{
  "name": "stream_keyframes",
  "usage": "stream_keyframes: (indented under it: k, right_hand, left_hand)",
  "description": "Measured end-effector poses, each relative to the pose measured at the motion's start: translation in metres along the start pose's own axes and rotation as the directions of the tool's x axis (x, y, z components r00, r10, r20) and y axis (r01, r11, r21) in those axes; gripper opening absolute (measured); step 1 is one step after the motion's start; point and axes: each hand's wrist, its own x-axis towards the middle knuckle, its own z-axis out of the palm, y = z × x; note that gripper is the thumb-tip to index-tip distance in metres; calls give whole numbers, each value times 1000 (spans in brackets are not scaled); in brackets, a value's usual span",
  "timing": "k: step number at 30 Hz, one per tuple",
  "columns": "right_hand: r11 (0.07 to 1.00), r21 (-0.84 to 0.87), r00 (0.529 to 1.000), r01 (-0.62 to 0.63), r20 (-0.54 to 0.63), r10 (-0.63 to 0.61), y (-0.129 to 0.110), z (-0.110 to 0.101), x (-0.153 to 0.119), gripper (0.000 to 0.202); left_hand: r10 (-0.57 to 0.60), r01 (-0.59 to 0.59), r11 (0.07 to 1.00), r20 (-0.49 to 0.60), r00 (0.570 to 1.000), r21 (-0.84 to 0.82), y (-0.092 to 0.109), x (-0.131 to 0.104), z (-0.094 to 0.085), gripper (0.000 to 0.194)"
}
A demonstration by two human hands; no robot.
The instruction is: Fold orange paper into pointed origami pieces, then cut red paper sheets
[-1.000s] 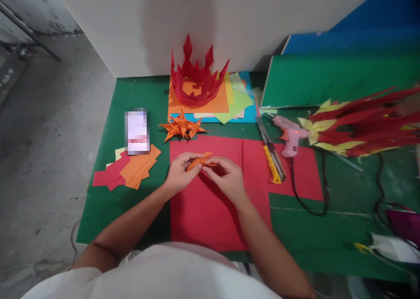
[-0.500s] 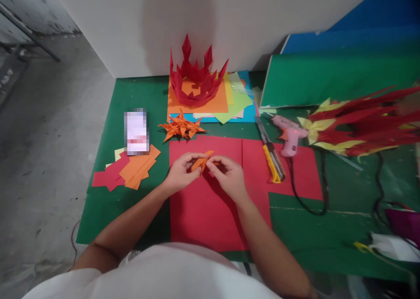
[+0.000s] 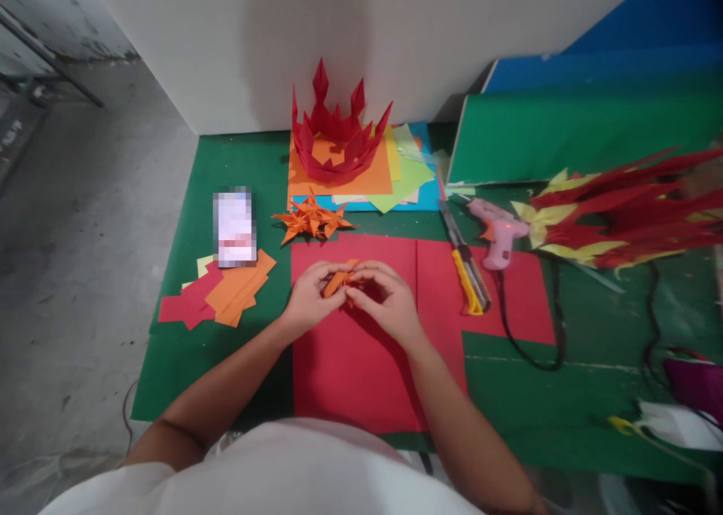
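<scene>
Between my two hands is a folded orange paper flower (image 3: 337, 282), held above a sheet of red paper (image 3: 361, 372). My left hand (image 3: 309, 297) pinches its left side. With thumb and fingers my right hand (image 3: 391, 298) grips the right side, and those fingers hide part of the folds. Several finished-looking orange paper flowers (image 3: 314, 218) lie in a cluster just beyond my hands. Behind them a red folded-paper crown (image 3: 342, 153) stands on a stack of coloured paper (image 3: 373, 180).
On the left, a blurred-out phone (image 3: 235, 227) lies by loose paper pieces (image 3: 234, 293). To the right are a yellow utility knife (image 3: 468, 281), a metal-bladed tool (image 3: 452, 233), a pink glue gun (image 3: 500, 233) with black cord, and red-yellow paper petals (image 3: 615, 214). The table (image 3: 215, 379) is green.
My right-hand fingers have shifted over the orange flower, covering more of it, and the thumb has moved left toward my left thumb. The flower has turned slightly.
</scene>
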Motion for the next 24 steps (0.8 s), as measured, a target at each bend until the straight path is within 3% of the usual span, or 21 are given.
stream_keyframes:
  k: [4, 11, 19, 24]
  right_hand:
    - [1000, 14, 999, 28, -20, -27, -1, 1, 1, 5]
    - [995, -86, 993, 58, -94, -66, 3, 3, 0, 3]
    - [972, -212, 982, 100, -136, -131, 3, 2, -1, 5]
    - [968, -214, 985, 130, -81, -151, 4, 0, -1, 9]
  left_hand:
    - [40, -42, 999, 55, 998, 20, 5, -2, 0, 30]
    - [15, -15, 1000, 79, 997, 7, 10, -4, 1, 28]
    - [-88, 88, 995, 8, 996, -38, 9, 0, 0, 23]
    - [-142, 138, 988, -53, 988, -61, 3, 2, -1, 23]
